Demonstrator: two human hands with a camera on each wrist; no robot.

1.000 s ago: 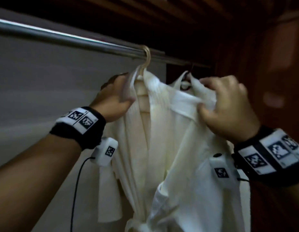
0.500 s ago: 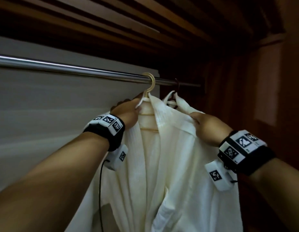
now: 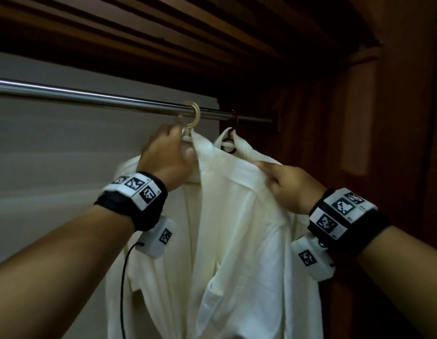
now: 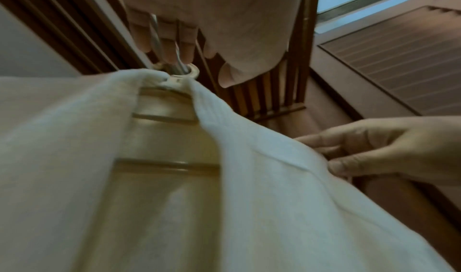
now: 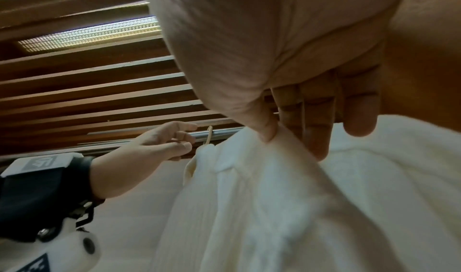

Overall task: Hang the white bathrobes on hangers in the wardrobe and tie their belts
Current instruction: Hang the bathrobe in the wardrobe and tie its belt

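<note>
The left hand (image 3: 167, 156) is up at the neck of the cream hanger (image 3: 191, 118), fingers loosely spread beside the hook and gripping nothing that shows. The right hand (image 3: 289, 185) pinches a fold of the robe (image 3: 237, 228) at its right shoulder between thumb and fingers. The robe hangs open-fronted on that hanger from the steel rail (image 3: 90, 96), and a second robe (image 3: 239, 145) on a dark hanger (image 3: 234, 118) hangs just behind it, deep in the wardrobe (image 3: 396, 118).

A black band (image 3: 132, 204) topped by white tags printed with black square codes is worn on each wrist (image 3: 344, 221). A white camera box (image 3: 158, 237) is slung below each band, and a black cable (image 3: 123, 277) is run down from the left box.
</note>
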